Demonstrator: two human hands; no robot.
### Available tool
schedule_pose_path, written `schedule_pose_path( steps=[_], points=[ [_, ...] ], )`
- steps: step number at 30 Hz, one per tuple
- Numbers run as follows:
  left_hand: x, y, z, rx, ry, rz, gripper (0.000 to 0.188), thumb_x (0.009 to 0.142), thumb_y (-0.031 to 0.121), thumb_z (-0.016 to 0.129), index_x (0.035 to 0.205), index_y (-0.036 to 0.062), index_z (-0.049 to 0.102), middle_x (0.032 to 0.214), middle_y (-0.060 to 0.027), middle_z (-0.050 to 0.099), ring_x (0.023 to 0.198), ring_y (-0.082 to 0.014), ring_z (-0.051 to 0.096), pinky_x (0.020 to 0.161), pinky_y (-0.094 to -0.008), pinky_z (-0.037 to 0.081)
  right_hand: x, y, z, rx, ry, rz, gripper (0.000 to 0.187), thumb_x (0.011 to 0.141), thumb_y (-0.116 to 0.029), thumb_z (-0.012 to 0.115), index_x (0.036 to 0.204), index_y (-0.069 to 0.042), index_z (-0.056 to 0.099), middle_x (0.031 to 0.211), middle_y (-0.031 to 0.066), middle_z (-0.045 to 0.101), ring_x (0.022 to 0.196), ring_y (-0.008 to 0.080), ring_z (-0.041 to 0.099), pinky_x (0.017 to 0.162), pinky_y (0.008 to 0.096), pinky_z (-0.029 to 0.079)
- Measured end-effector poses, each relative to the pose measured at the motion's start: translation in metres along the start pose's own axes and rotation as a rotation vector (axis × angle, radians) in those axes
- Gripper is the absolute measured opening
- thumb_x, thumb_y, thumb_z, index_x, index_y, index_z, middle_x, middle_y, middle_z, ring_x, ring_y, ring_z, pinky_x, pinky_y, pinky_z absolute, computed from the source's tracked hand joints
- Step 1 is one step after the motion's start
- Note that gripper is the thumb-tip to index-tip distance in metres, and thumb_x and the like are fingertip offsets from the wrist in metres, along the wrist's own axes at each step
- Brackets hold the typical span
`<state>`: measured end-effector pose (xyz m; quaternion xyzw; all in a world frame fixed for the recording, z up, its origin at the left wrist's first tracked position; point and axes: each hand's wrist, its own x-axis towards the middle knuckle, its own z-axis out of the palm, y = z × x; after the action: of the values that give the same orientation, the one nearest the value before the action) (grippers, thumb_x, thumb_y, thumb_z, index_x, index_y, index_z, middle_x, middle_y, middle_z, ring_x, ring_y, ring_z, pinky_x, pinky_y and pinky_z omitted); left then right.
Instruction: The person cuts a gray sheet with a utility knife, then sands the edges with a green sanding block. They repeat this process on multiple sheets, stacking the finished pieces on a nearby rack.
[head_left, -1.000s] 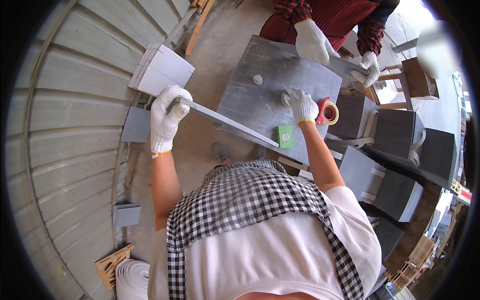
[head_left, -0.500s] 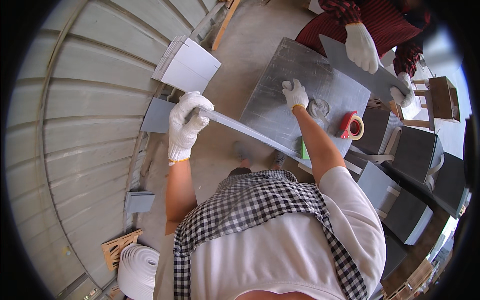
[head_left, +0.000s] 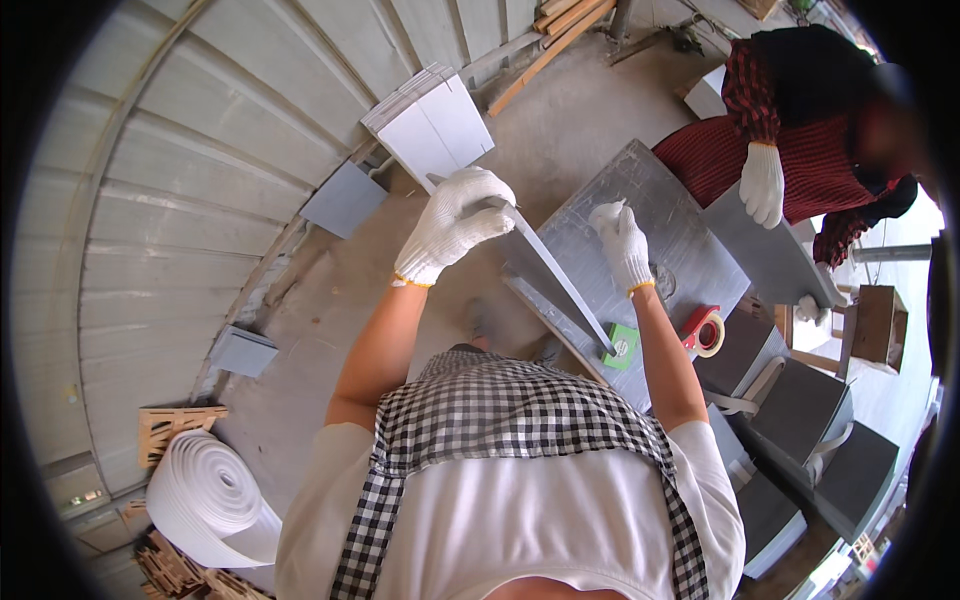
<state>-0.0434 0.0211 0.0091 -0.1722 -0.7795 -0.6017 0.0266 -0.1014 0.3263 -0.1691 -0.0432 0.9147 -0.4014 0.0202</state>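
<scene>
My left hand, in a white knit glove, is closed round the upper end of a thin grey panel. The panel is seen almost edge-on and slants down to the right, its lower end beside a small green box. Over the grey worktable, my gloved right hand has its fingers curled together; what they hold, if anything, is hidden. By my right wrist a round grey object is partly covered. A red tape dispenser with a pale roll lies right of my forearm.
Across the table, a co-worker's gloved hand is at another grey panel. Strapped dark grey stacks stand at right. White boards, a grey slab and a white foam roll line the left wall.
My left hand and the panel have shifted right in view, and the panel slants more steeply. My right hand's fingers are more curled. The co-worker's panel has dropped lower.
</scene>
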Motion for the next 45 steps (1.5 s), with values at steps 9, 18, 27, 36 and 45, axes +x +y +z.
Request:
schedule_pose_path(
  steps=[9, 18, 27, 36, 45],
  points=[
    [-0.009, -0.004, 0.006, -0.101, 0.043, -0.019, 0.023, 0.081, 0.019, 0.076, 0.092, 0.0013, 0.068, 0.083, -0.0027, 0.06, 0.078, -0.0124, 0.056, 0.071, -0.0284, 0.047, -0.055, -0.17, -0.104, 0.217, -0.169, -0.185, 0.041, 0.089, -0.024, 0.076, 0.123, -0.003, 0.068, 0.1, 0.0105, 0.073, 0.089, 0.0162, 0.068, 0.083, 0.0317, 0.054],
    [-0.01, -0.003, 0.007, 0.03, 0.026, 0.014, 0.023, 0.083, 0.019, 0.075, 0.097, 0.0012, 0.069, 0.09, -0.0048, 0.063, 0.09, -0.016, 0.061, 0.085, -0.0319, 0.048, -0.081, -0.212, -0.129, 0.154, -0.098, -0.281, 0.034, 0.087, -0.024, 0.076, 0.112, -0.001, 0.073, 0.098, 0.0134, 0.072, 0.087, 0.021, 0.069, 0.083, 0.0324, 0.054],
    [-0.014, -0.001, 0.008, 0.009, 0.031, 0.013, 0.024, 0.081, 0.02, 0.075, 0.096, 0.0028, 0.07, 0.091, -0.0054, 0.066, 0.092, -0.0172, 0.062, 0.087, -0.0328, 0.049, -0.084, -0.218, -0.128, 0.166, -0.103, -0.315, 0.03, 0.089, -0.024, 0.073, 0.108, -0.001, 0.074, 0.097, 0.0132, 0.072, 0.091, 0.0235, 0.068, 0.085, 0.0336, 0.052],
    [-0.012, -0.003, 0.007, 0.047, 0.057, 0.04, 0.026, 0.081, 0.025, 0.076, 0.093, 0.0033, 0.07, 0.088, -0.0059, 0.067, 0.089, -0.0187, 0.063, 0.085, -0.0335, 0.049, -0.08, -0.222, -0.129, 0.155, -0.122, -0.346, 0.027, 0.089, -0.022, 0.072, 0.106, -0.001, 0.074, 0.095, 0.0127, 0.071, 0.09, 0.0242, 0.068, 0.084, 0.0335, 0.052],
    [-0.009, -0.003, 0.004, 0.032, 0.047, -0.002, 0.025, 0.081, 0.024, 0.076, 0.093, 0.0029, 0.07, 0.087, -0.0056, 0.067, 0.088, -0.0176, 0.062, 0.084, -0.0331, 0.049, -0.073, -0.224, -0.127, 0.112, -0.096, -0.359, 0.028, 0.086, -0.023, 0.073, 0.104, -0.001, 0.073, 0.092, 0.0139, 0.071, 0.085, 0.026, 0.069, 0.08, 0.0347, 0.053]
  ],
)
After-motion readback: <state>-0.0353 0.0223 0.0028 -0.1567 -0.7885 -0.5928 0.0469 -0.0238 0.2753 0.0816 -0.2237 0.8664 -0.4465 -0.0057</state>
